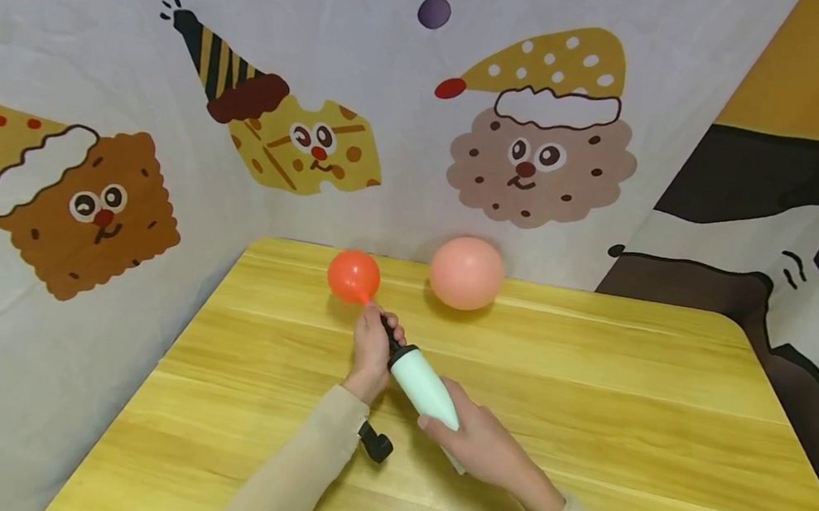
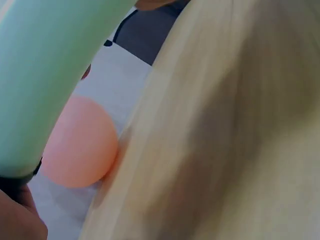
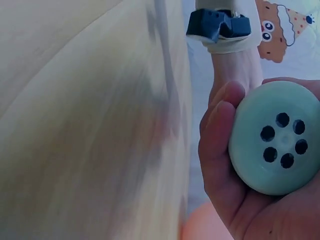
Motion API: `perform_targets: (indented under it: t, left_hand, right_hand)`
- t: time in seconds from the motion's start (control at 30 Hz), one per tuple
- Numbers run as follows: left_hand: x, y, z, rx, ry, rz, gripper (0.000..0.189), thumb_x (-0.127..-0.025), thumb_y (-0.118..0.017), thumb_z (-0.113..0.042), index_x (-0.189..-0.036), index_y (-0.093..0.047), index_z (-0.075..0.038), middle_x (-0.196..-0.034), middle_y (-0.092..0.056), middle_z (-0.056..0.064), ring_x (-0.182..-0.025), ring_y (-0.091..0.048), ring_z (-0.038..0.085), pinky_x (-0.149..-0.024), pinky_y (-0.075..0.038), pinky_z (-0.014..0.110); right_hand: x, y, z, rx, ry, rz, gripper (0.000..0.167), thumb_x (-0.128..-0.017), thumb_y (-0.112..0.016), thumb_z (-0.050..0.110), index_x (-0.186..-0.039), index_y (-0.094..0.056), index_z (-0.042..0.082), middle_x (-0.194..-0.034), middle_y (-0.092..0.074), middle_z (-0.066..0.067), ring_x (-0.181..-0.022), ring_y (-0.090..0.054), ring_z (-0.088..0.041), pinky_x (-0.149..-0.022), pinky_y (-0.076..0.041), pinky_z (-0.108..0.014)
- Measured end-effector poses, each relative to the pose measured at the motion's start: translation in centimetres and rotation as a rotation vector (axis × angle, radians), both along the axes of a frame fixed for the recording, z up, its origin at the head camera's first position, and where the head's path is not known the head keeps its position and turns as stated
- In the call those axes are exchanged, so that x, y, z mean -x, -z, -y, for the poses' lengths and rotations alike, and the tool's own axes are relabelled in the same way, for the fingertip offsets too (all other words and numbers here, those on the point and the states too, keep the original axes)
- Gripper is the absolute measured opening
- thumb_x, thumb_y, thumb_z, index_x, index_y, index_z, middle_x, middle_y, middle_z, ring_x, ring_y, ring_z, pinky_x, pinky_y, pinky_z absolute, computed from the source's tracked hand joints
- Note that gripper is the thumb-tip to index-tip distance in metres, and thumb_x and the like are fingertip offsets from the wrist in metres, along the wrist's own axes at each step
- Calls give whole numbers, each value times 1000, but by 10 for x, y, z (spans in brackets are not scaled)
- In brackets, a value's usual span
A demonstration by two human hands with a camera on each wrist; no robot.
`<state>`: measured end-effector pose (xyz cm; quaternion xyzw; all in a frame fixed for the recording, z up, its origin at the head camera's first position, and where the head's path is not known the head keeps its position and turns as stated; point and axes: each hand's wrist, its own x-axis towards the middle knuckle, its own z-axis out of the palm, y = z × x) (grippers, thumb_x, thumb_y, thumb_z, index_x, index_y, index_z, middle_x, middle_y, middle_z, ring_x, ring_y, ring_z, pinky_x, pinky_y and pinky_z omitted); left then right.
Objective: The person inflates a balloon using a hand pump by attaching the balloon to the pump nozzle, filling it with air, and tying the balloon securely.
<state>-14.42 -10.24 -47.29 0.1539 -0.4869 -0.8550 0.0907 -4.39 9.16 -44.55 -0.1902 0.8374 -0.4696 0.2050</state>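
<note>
My left hand [image 1: 372, 350] holds the black nozzle end of a mint-green balloon pump [image 1: 422, 380], with the neck of a small, partly inflated red balloon [image 1: 353, 275] at its fingers. The neck's fit on the nozzle is hidden by the hand. My right hand [image 1: 483, 442] grips the pump's near end, fingers curled round the green body. In the right wrist view, the pump's round end cap [image 3: 275, 175] shows a ring of dark holes. The left wrist view has the green pump body [image 2: 45, 85] close by, above part of the left hand [image 2: 20, 220].
A larger pink balloon [image 1: 466, 273] rests at the back of the wooden table [image 1: 627, 395], right of the red one. Behind the table hangs a cloth [image 1: 373, 35] printed with cartoon figures. Each wrist wears a small black camera [image 1: 376, 444].
</note>
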Motion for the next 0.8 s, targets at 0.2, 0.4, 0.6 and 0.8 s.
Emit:
perform_targets:
  t: [0.2,0.4,0.6,0.8]
  left_hand:
    - [16,-10,20,-36,-94,-16,38,-114,-28,-24,-83,-47,-9,-67,-48,-3,-51,-46,8,-47,-44,21]
    - [17,-8,27,-81,-131,-5,34,-114,-28,-24,-89,-45,-9,-68,-47,-3,-51,-45,8,-48,-44,20]
    - [2,1,3,-75,-88,5,37,-114,-28,-23,-85,-48,-10,-68,-48,-2,-53,-46,8,-50,-44,20]
    - [-15,6,-17,-22,-42,43,37,-114,-28,-27,-89,-49,-9,-70,-50,-2,-56,-48,11,-54,-47,22]
  right_hand:
    - [-19,-14,-27,-15,-13,12,66,-103,-62,45,-159,-36,20,-93,-65,-9,-55,-60,-15,-46,-52,-34]
    - [-27,-12,-39,-17,-49,-59,59,-104,-62,41,-155,-41,20,-98,-64,-6,-61,-60,-10,-51,-53,-31]
    - [-19,-5,-25,-53,-18,-53,63,-103,-62,44,-155,-39,17,-99,-65,-8,-62,-61,-13,-51,-52,-33]
    - [-4,2,-12,-49,-15,-49,67,-102,-62,48,-156,-39,13,-95,-67,-9,-60,-62,-15,-48,-52,-35]
